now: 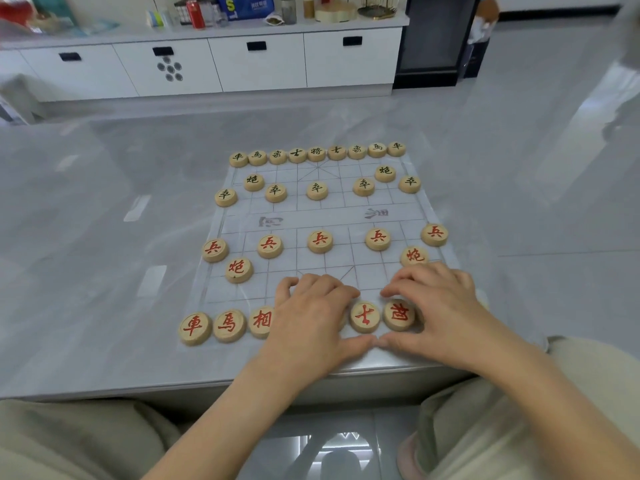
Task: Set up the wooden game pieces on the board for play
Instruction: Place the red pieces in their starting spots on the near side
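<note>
Two bare hands were down on the near edge of the thin white gridded paper board (363, 223), which lay flat on the glossy grey marble-look bench (104, 237). Beyond the bench ran a row of white cabinets with black handles (256, 60), their top crowded with cans, jars and a blue bag, and a dark glass-fronted cabinet (433, 39) stood to the right on a pale shiny floor.

Across the far side, the round wooden game pieces with black characters (317, 154) sat lined up in a full back row, with two cannons and five soldiers in front. On the near side, the round wooden pieces with red characters (320, 241) showed five soldiers in a line, two cannons behind them, and a back row at the board's edge.

Left hand (311, 317) lay palm-down over the middle of that back row, fingers curled and spread, covering pieces beneath; whether its grip held one, nobody could tell. Right hand (440, 306) arched over the row's right end, fingertips touching a red-lettered disc (399, 315), thumb tip meeting the left thumb at the bench edge. Its grip was loose, pinching nothing that showed.
</note>
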`<state>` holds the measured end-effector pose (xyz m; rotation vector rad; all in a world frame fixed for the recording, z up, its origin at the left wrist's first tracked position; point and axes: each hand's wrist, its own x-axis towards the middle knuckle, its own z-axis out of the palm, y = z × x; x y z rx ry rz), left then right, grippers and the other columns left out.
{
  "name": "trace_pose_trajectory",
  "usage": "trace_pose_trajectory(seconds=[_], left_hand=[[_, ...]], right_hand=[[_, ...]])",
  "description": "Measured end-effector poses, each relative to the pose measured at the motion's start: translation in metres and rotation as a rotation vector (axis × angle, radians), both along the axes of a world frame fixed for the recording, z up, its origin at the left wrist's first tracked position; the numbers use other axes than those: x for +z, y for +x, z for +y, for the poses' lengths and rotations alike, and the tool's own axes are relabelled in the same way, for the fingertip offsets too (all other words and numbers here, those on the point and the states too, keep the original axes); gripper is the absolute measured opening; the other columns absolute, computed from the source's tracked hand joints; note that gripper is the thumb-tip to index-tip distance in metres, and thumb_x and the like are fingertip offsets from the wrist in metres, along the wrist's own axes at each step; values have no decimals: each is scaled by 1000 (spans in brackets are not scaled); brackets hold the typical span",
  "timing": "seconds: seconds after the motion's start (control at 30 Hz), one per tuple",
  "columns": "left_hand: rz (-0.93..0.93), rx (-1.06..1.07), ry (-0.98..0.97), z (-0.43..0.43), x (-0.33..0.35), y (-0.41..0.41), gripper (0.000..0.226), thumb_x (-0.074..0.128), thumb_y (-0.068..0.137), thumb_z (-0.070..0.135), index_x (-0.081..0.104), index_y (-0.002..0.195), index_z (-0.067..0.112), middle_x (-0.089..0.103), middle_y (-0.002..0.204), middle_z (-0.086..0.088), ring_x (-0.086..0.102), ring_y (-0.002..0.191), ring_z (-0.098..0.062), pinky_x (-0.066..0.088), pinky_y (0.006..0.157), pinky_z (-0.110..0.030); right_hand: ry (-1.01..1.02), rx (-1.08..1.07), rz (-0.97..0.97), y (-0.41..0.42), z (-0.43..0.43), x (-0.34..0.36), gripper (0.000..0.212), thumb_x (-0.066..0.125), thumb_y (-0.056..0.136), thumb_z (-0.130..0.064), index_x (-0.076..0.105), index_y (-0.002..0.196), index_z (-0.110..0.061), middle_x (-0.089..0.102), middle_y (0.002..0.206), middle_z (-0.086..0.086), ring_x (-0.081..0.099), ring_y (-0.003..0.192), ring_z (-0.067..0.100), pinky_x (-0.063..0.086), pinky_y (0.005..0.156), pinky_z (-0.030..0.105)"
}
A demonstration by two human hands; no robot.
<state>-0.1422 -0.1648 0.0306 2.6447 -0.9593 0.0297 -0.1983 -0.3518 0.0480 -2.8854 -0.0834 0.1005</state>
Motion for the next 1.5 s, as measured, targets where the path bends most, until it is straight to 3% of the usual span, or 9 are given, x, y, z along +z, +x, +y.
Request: trace_pose_trajectory(seconds=[0.17,0.47,0.6,0.77,0.9,1.07,1.27,1.4,1.5], left_hand=[[35,-7,22,1,1,1,67,43,67,71,51,125,39,52,122,18,40,117,-7,15,102,-34],[7,13,-33,-2,-6,0,52,45,67,70,64,104,39,59,103,17,53,100,-11,21,103,-44],[-10,21,-11,1,-7,-1,59,50,65,71,63,111,36,61,108,14,56,104,-14,24,103,-47],[-51,94,-61,24,-5,0,67,51,64,75,59,117,34,60,114,13,50,109,-11,27,102,-51],[-98,190,-111,55,-6,4,66,50,66,74,59,117,33,60,115,12,47,112,-9,24,102,-45],[-87,438,-218,97,-8,10,56,35,79,63,62,113,26,64,109,0,53,108,-23,26,99,-47],[-83,789,-315,159,-24,39,68,8,90,56,61,117,21,59,123,-15,45,117,-36,24,102,-52],[-93,786,-331,177,-37,50,76,7,90,62,62,113,15,61,117,-20,48,110,-40,36,95,-52],[-135,729,-292,171,-38,48,71,9,92,53,64,111,12,60,118,-21,47,108,-41,35,91,-49]], right_hand=[[11,-18,18,1,-9,-2,84,33,50,-80,44,124,-43,35,124,-24,24,123,4,10,87,24],[45,-47,-5,-7,-21,-9,68,32,56,-77,51,113,-44,37,116,-25,27,116,3,11,87,24],[36,-34,-23,-6,-18,-9,68,34,57,-76,47,116,-44,37,118,-23,28,118,5,13,88,26],[-4,-44,-37,-1,-11,-8,61,30,55,-82,45,98,-41,39,111,-20,31,111,7,17,87,29],[30,-49,-46,-3,-17,-10,66,34,58,-77,47,112,-42,37,119,-21,27,119,6,13,88,27],[12,-64,-52,-2,-14,-8,54,34,58,-78,46,96,-41,37,110,-22,27,111,4,15,88,28],[-17,-28,-58,-4,-15,-8,61,35,64,-70,45,116,-41,37,118,-22,25,119,5,12,88,26],[13,-49,-45,-3,-12,-8,46,34,62,-73,43,96,-42,40,108,-23,29,110,4,13,84,26],[44,-29,-59,-4,-12,-11,43,35,63,-68,46,97,-43,41,108,-24,30,110,3,11,82,24]])
